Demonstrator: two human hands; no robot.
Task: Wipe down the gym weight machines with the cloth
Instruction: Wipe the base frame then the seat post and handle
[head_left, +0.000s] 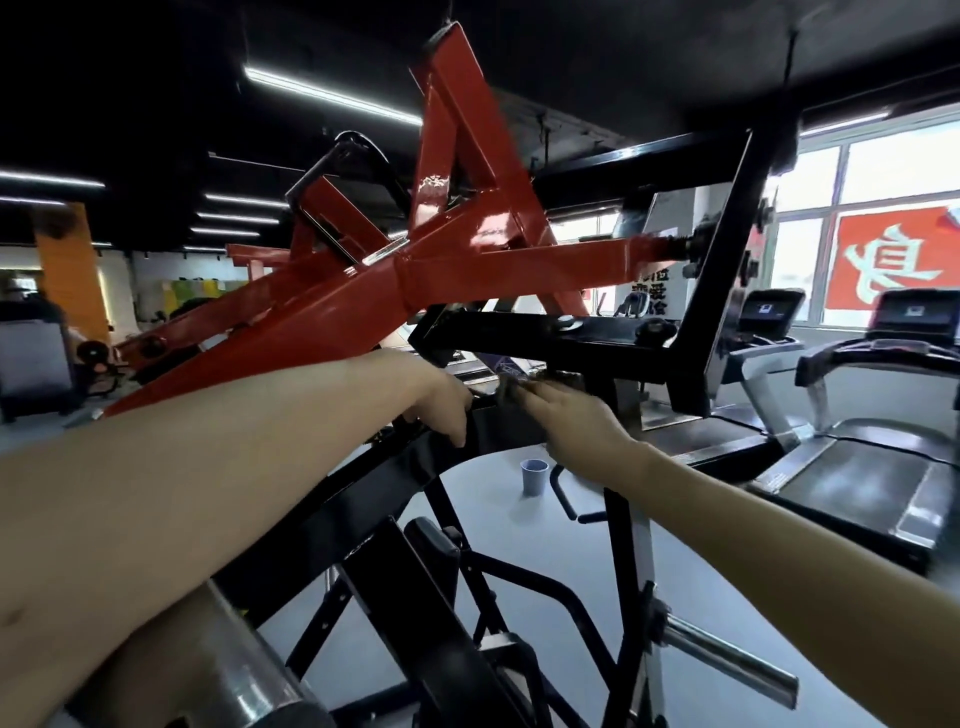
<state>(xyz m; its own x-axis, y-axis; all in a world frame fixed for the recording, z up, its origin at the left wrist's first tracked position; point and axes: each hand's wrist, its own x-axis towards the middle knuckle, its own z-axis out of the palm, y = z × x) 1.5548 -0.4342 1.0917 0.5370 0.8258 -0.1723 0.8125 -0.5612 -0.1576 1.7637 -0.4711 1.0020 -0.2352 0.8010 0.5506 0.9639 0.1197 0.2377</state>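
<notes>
One blue cup (534, 476) on floor (524, 540), inside unseen, L hand (441, 405) grips blk frame (363, 488)

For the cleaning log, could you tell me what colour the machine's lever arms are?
The lever arms are glossy red; head view.

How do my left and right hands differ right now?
The left hand curls its fingers over the black frame; the right hand stretches its fingers out straight. The left hand looks sharp; the right hand is blurred, touching what looks like a dark cloth. Both are bare.
</notes>
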